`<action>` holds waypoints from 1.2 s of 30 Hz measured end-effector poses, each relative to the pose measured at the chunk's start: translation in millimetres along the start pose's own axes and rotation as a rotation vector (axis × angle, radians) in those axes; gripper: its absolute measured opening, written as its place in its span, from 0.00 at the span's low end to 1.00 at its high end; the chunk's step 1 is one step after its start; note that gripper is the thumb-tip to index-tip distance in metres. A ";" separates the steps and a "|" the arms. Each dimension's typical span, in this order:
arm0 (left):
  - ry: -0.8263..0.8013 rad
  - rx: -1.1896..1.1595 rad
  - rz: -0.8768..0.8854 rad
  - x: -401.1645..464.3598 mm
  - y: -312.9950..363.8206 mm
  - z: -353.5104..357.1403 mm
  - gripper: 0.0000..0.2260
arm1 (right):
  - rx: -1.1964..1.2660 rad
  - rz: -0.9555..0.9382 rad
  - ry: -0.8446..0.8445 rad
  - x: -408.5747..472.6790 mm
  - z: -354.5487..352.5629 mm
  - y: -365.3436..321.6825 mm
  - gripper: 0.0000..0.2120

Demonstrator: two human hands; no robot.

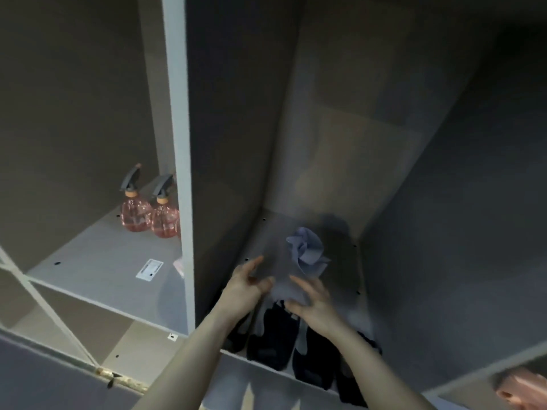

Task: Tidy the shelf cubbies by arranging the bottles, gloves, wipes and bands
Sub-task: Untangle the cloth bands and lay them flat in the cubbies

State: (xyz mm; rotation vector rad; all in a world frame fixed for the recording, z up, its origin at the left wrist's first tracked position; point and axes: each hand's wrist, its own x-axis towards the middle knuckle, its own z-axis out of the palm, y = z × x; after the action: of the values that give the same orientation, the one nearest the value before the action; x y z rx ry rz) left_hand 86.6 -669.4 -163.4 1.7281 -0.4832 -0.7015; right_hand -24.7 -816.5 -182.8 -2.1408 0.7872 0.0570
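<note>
Both my hands reach into the middle cubby (370, 226). My left hand (247, 284) hovers with fingers relaxed and holds nothing. My right hand (310, 303) is spread open just above the black gloves (273, 338), which lie in a row at the cubby's front edge. A crumpled blue wipe (306, 250) sits on the cubby floor just beyond my fingertips, touching neither hand. Two pink spray bottles (149, 214) with grey triggers stand side by side at the back right of the left cubby.
A white upright divider (180, 161) separates the two cubbies. A white label (149, 269) lies on the left cubby floor, and a pink item (179, 266) peeks from behind the divider. Another pink object (524, 386) shows in the cubby at bottom right.
</note>
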 end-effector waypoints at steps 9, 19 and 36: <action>0.061 -0.241 -0.125 44.5 -12.2 -2.9 0.18 | -0.251 0.132 -0.145 96.7 -19.1 36.8 0.27; 0.135 -0.368 -0.170 75.5 -34.8 4.9 0.13 | -0.480 0.100 -0.192 181.3 -13.4 77.4 0.18; 0.084 -0.238 -0.011 71.4 15.0 18.5 0.28 | 0.975 -0.223 0.108 39.7 -80.7 -25.3 0.30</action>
State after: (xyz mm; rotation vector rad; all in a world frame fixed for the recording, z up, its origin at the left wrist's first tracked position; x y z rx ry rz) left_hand 127.3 -732.7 -166.7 1.5307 -0.3189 -0.6627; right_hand 3.1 -884.0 -124.5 -1.2829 0.4716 -0.4707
